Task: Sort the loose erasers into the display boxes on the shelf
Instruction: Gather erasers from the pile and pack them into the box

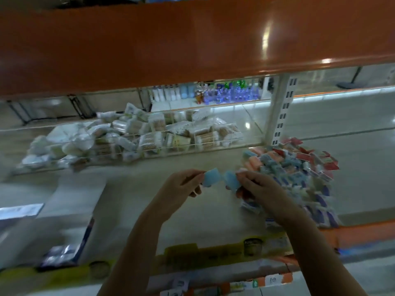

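Observation:
A heap of loose erasers (295, 171) in blue, orange, red and white wrappers lies on the pale shelf (192, 206) at the right. My left hand (181, 184) pinches a light blue eraser (208, 178) above the shelf's middle. My right hand (260, 189) holds a second light blue eraser (230, 180) at the heap's left edge, with an orange one (239, 192) tucked under its fingers. The two blue erasers almost touch. A white display box (70, 201) sits on the shelf at the left, blurred.
A clear acrylic bin (136, 137) full of cotton swab packets runs along the back of the shelf. The orange shelf (171, 43) above overhangs closely. A white slotted upright (282, 112) stands behind the heap. Yellow price labels (213, 253) line the front edge.

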### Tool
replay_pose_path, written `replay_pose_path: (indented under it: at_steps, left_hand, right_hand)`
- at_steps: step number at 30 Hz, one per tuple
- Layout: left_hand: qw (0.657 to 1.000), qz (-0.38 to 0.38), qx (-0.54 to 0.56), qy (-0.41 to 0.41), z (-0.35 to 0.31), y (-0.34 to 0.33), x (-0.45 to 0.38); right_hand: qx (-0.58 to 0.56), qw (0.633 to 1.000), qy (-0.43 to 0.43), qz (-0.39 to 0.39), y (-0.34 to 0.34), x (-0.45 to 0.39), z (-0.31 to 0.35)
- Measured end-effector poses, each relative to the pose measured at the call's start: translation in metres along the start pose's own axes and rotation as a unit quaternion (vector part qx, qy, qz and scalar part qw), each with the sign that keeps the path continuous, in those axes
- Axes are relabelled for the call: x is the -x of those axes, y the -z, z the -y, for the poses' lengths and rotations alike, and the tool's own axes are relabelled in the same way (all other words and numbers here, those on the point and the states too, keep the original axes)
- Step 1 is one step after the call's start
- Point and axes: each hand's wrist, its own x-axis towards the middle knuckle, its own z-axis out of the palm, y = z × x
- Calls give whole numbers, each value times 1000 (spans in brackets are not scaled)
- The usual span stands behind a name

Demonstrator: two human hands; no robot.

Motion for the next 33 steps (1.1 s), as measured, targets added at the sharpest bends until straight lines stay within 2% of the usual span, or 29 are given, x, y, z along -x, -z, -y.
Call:
replay_pose_path:
  at_steps: [9, 13, 17, 25, 29, 33]
  left_hand:
    - [996, -88, -5, 24, 14, 97, 77]
    - [992, -128, 2, 19, 28, 147, 108]
    - [992, -124, -16, 13, 39, 202, 148]
    - [990, -103, 84, 47, 72, 309, 210]
    - [993, -89, 50, 55, 94, 343, 220]
    - [992, -113, 8, 59, 108, 365, 218]
  right_hand:
    - [-132, 976, -31, 173, -110, -24, 27]
    - [-175, 964, -37, 195, -166, -24, 39]
    - [-198, 958, -42, 202, -230, -22, 59]
    - [-165, 955, -38, 244, -353, -25, 91]
    - [-45, 968, 4, 247, -392, -30, 98]
    - [29, 971, 35, 235, -415, -40, 103]
